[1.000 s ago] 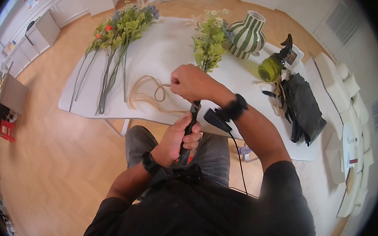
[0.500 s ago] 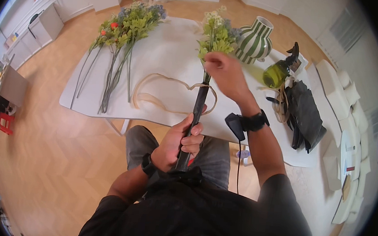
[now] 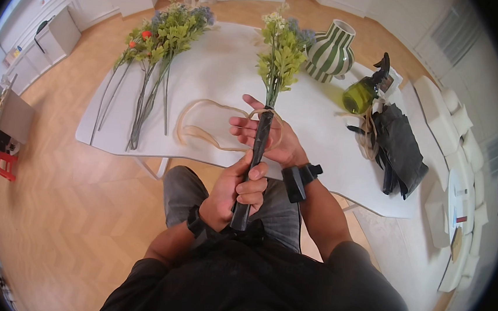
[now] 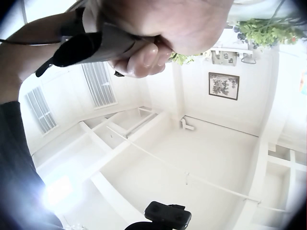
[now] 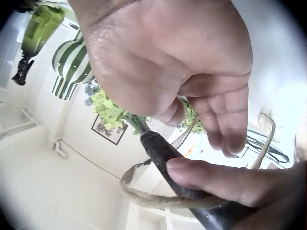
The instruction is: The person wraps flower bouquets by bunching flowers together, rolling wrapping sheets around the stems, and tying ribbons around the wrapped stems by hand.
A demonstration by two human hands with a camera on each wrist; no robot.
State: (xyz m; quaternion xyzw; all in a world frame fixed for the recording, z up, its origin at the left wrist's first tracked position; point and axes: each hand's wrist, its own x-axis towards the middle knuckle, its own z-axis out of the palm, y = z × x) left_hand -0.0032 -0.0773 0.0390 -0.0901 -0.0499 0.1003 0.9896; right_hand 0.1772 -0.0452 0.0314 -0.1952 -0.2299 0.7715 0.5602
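My left hand [image 3: 237,191] grips a bouquet [image 3: 281,64] of artificial flowers by its stems, which are wrapped in black [image 3: 262,130]. The bunch points away from me, with pale blossoms, blue flowers and green leaves at the far end. My right hand [image 3: 285,145] is behind the wrapped stems, palm turned up and fingers extended to the left. A tan ribbon [image 3: 206,101] loops around the upper wrap and trails leftward over the table. In the right wrist view, the ribbon loop [image 5: 158,197] hangs around the black wrap, close to the left thumb.
Loose flower stems [image 3: 142,106] with leafy heads lie at the left of the white table [image 3: 234,43]. Toward the back right stand a green-striped vase [image 3: 331,52] and a green spray bottle [image 3: 357,98]. Crumpled black wrapping [image 3: 399,147] lies at the right beside more tan ribbon [image 3: 367,142].
My right hand went from above the stems, fingers curled, up near the leaves, then down behind the wrap with fingers extended. The ribbon now loops about the wrap. My left hand keeps its grip.
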